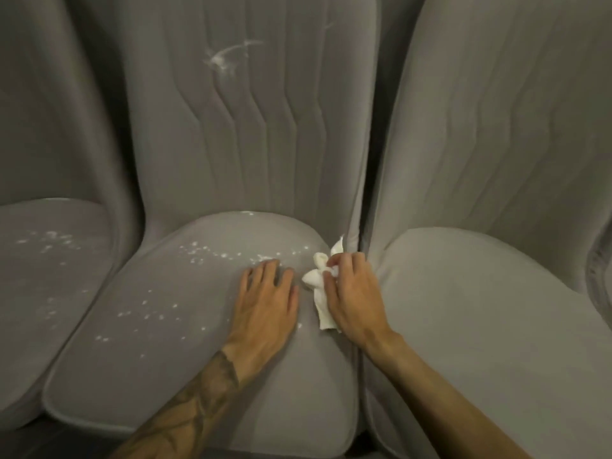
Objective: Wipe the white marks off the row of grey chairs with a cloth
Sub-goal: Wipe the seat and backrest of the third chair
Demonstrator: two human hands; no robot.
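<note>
While your right grip [347, 288] pinches the cloth [316, 279] and left grip [268, 293] lies flat, the middle chair [165, 366] and left chair [49, 319] are unwiped.

Three chairs stand side by side in a row. The middle chair's seat [185, 376] fills the centre and runs toward 6 o'clock, with its backrest [265, 144] rising behind it at 12 o'clock. The left chair's seat [49, 293] lies at 9 o'clock and the right chair's seat [480, 309] at 3 o'clock, each just beside the middle one. The left hand [268, 303] rests flat on the middle chair's seat, its forearm coming in from 6 o'clock. Just beside it toward 3 o'clock, the right hand [351, 293] grips a cloth [318, 283] on that seat's right edge, by the gap to the right chair. Marks [198, 253] lie scattered on the middle chair's seat from the left hand toward 9 o'clock, more marks lie on the left chair's seat, and a smear [225, 58] sits high on the backrest at 12 o'clock
</note>
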